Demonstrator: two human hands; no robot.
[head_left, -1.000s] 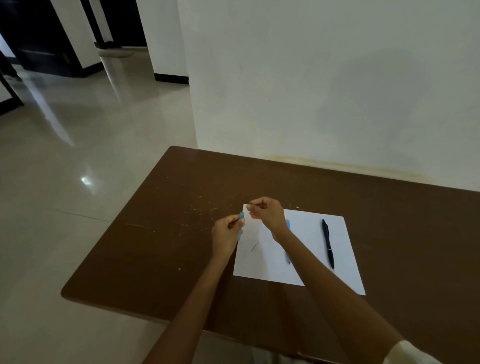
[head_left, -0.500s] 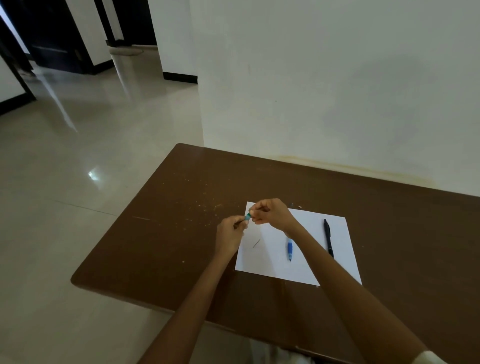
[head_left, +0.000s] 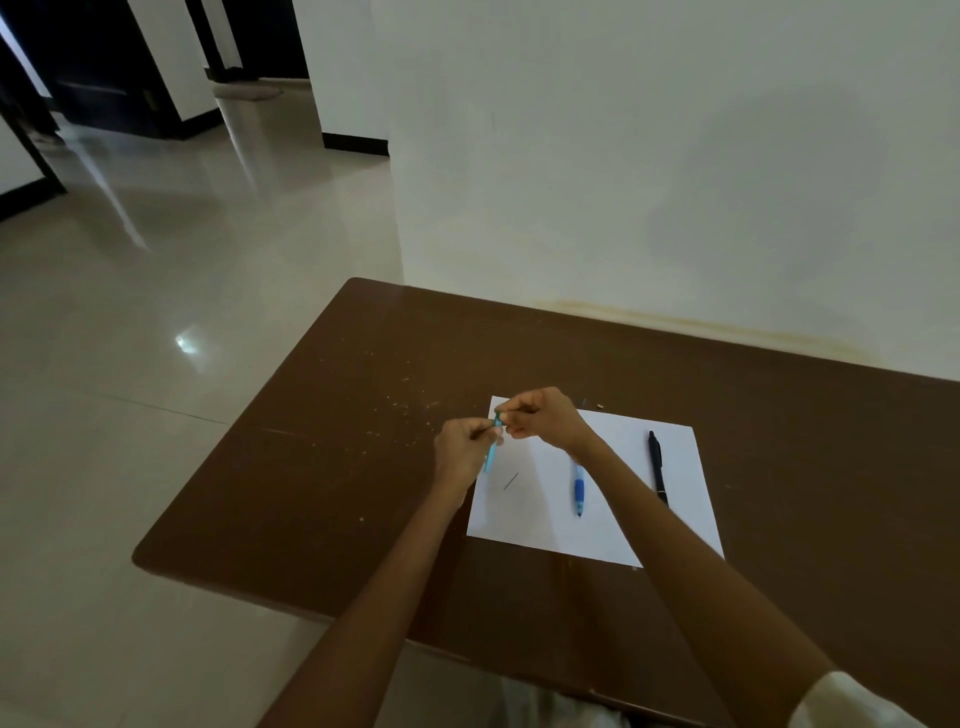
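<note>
Pen (head_left: 490, 453), light blue, stands at frame centre, gripped in the curled left hand (head_left: 464, 447) while the right hand (head_left: 545, 419) pinches its top end over white paper (head_left: 623, 525)

Left side: open table (head_left: 311, 493), room to pass.
Right of right hand (head_left: 545, 418): blue pen (head_left: 579, 488), black pen (head_left: 657, 467) obstruct.
Behind: wall (head_left: 675, 208) blocks.
</note>
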